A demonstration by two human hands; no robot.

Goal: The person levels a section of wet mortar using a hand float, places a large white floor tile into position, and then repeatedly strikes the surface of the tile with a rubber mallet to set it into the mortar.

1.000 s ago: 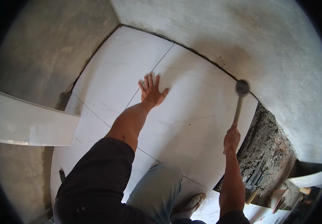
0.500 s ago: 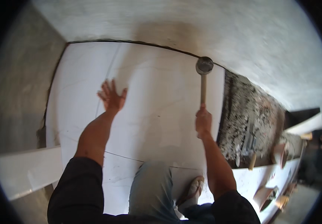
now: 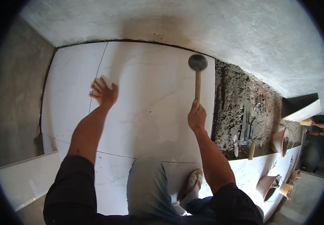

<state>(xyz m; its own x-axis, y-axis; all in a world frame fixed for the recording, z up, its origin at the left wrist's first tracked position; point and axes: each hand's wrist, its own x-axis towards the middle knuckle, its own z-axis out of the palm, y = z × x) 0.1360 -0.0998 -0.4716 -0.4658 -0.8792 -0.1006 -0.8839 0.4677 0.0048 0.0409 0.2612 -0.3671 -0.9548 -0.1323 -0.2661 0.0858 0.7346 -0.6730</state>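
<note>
My right hand [image 3: 197,116] grips the wooden handle of a rubber mallet [image 3: 198,63] with a round, dark head. The head is near the far right corner of a large white floor tile [image 3: 158,97] with faint veining; I cannot tell whether it touches the tile. My left hand [image 3: 105,92] is spread, its fingers at the seam between this tile and another white tile [image 3: 66,90] on the left. Nothing is in that hand. A dark gap runs along the far wall behind both tiles.
Right of the tile lies a strip of rough grey mortar [image 3: 231,101] with trowels [image 3: 247,129] on it. Beyond are a bucket [image 3: 278,142], another tipped bucket [image 3: 266,185] and a leaning tile piece [image 3: 304,110]. Another person's arm [image 3: 321,125] shows at far right. A white slab [image 3: 28,178] sits at left.
The whole view has shifted, so most things sit slightly farther left. The mallet stays near the tile's far right corner in my right hand. My left hand remains at the seam, fingers spread.
</note>
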